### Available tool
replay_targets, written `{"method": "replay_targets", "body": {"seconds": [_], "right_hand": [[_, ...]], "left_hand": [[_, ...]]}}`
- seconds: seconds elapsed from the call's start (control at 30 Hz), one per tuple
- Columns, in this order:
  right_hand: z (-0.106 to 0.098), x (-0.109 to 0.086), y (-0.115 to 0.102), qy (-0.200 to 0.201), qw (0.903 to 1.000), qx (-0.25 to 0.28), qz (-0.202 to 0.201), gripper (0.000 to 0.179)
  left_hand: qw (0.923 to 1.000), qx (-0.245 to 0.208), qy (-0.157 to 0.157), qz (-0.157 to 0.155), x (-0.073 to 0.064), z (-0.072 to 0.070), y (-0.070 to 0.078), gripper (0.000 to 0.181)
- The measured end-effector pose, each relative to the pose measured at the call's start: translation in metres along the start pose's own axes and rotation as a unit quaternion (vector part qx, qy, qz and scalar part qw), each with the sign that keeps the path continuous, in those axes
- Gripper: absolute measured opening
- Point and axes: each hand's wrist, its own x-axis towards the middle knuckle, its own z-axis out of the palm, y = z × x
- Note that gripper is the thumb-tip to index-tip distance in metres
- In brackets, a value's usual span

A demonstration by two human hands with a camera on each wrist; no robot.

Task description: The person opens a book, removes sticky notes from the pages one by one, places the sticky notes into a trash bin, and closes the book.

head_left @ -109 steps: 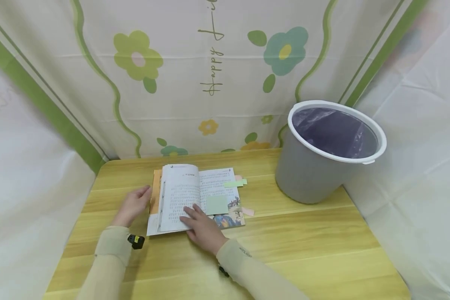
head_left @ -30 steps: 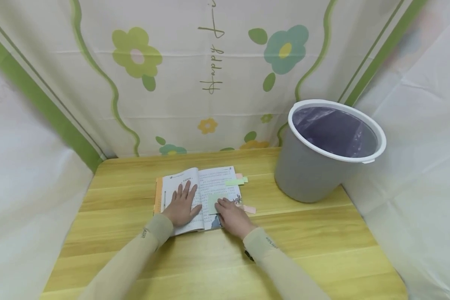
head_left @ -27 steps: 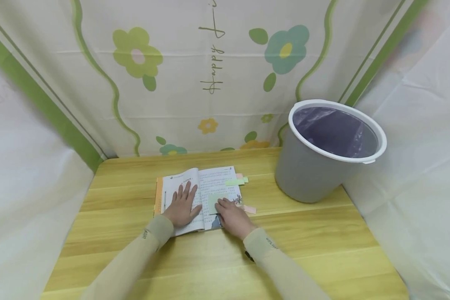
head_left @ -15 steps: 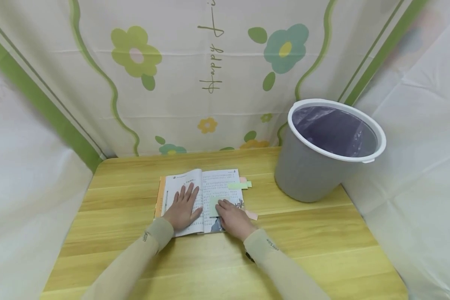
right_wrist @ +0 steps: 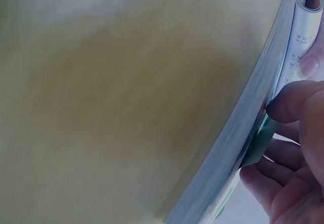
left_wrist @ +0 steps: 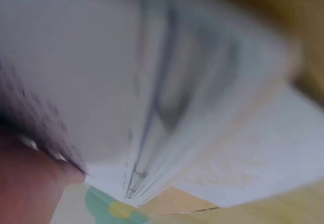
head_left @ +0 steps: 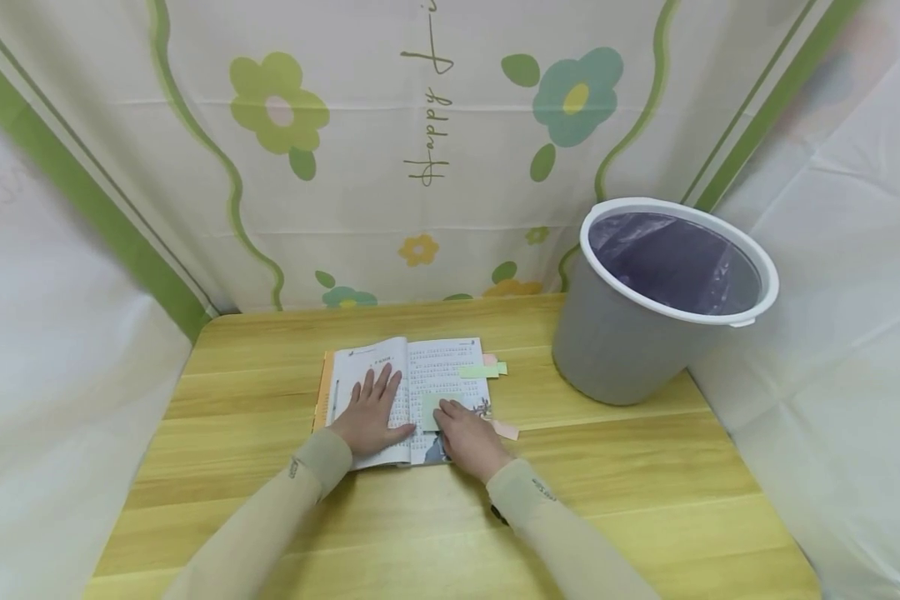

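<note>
Two hands bore on an open book (head_left: pixel 442 353), which lay on the wood-grain table (head_left: pixel 420 533), well to the left of the grey bin (head_left: pixel 607 350).

The left hand (head_left: pixel 367 421) lay flat on the left page, palm down, fingers spread wide, gripping nothing. This placement most likely served to keep the curved stack of pages from springing shut.

The right hand (head_left: pixel 471 440) reached in over the lower right page. Its fingers were bent, with tips on the square green note (head_left: pixel 429 412), presumably so placed to control the paper at its edge. The right wrist view showed the thumb at the book's edge beside the note; whether thumb and fingers pinched the paper could not be told.

A green strip (head_left: pixel 477 372) and a lower pink tab (head_left: pixel 506 429) projected past the right edge, which would let them serve as markers.

Materials: the pages were thin, white, printed paper, the left side bowed toward the spine; an orange flap (head_left: pixel 322 390) showed beyond it. The bin had a smooth tapered wall, a white rim (head_left: pixel 768 279) and a glossy, creased liner (head_left: pixel 667 258).
</note>
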Motion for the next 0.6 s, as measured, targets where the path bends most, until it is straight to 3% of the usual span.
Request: {"method": "replay_targets", "body": {"seconds": [0.2,0.43,0.6], "right_hand": [[0.0004,0.0017,-0.0002,0.007,1.0,0.006,0.0,0.043],[0.0013,0.002,-0.0002,0.016,0.9998,0.006,0.003,0.039],[0.0018,0.0033,0.0005,0.031,0.9995,0.001,0.008,0.034]], "left_hand": [[0.999,0.027,0.026,0.025,0.0019,0.0011,0.0022,0.094],[0.9994,0.03,-0.012,0.015,0.001,-0.0026,0.0056,0.103],[0.9991,0.033,-0.021,0.013,0.0013,-0.0064,0.0095,0.1]]}}
